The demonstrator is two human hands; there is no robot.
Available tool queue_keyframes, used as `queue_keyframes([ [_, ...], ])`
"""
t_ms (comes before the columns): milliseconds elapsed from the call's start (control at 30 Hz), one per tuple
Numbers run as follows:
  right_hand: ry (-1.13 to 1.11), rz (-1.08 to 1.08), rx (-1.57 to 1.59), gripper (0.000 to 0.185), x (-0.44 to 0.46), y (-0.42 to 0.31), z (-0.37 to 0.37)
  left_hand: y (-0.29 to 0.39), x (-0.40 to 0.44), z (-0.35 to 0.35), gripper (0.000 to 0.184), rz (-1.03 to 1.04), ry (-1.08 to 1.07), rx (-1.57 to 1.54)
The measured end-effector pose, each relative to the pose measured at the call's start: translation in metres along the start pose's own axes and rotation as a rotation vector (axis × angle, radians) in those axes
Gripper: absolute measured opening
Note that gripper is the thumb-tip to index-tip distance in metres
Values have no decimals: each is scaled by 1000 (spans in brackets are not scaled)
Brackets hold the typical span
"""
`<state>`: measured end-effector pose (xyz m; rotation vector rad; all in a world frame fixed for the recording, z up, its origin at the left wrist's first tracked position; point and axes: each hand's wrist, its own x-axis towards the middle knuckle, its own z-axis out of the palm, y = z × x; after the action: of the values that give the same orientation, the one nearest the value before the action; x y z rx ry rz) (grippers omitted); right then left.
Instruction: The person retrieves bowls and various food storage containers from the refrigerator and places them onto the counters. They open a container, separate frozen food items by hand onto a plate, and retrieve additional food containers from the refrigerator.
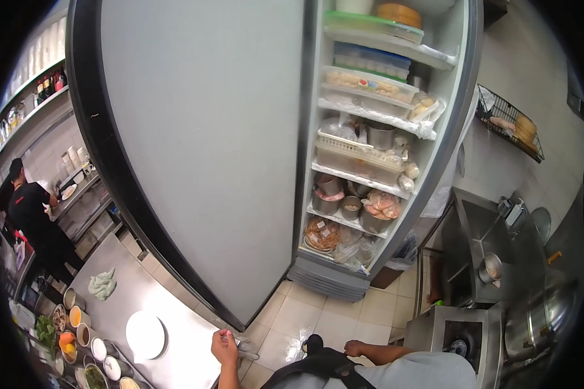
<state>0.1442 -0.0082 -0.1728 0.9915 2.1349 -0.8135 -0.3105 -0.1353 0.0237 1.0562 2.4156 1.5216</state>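
My left hand (225, 347) is raised beside the right edge of a steel table (185, 318), its fingers curled with nothing visible in them. To the right, near my apron, my right hand (355, 349) hangs over the floor in a loose fist, and no object shows in it. In front of me stands a tall fridge (328, 280) with its big grey door (201, 142) swung open to the left. Its shelves carry a white basket (357, 157), lidded plastic boxes (370, 84), metal pots (328, 194) and bagged food (381, 205).
White plates (145, 334), a green cloth (102, 284) and several food containers (78, 316) are on the steel table. A co-worker in black (32, 214) stands at a far-left counter. A stove (461, 337) and steel sink unit (480, 220) are at the right.
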Motion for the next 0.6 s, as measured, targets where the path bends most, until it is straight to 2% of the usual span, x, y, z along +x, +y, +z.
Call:
queue_keyframes([
  [100,-81,-31,17,45,27,5,27,12,-1,-2,15,-35,-9,-13],
  [167,-84,77,330,26,1,-25,15,6,-1,1,15,-25,0,18],
  [200,-77,75,337,26,4,-27,5,3,0,2,16,-21,13,49],
  [267,-334,-396,-338,15,27,-17,-6,5,0,1,16,-8,10,41],
  [333,-268,-104,164,31,20,-12,-41,3,1,0,17,6,-1,30],
  [367,-126,83,154,37,-4,-28,-88,1,1,2,15,27,18,26],
  [400,304,-115,64,36,3,-8,-102,-1,1,5,13,45,38,21],
  [433,444,-45,32,36,-16,-13,-148,-7,1,8,13,47,37,18],
  [467,736,-184,396,30,-14,7,-169,-14,4,11,13,-19,35,-51],
  [500,867,-232,634,24,-17,18,-203,-17,6,15,13,-84,34,-119],
  [533,920,-35,507,24,-66,-5,-262,-12,8,16,13,-85,37,-117],
  [567,1168,10,544,27,-105,-18,-301,2,12,13,15,-180,-40,-256],
  [600,946,-79,743,33,-159,-33,-358,13,15,9,17,-276,-115,-394],
])
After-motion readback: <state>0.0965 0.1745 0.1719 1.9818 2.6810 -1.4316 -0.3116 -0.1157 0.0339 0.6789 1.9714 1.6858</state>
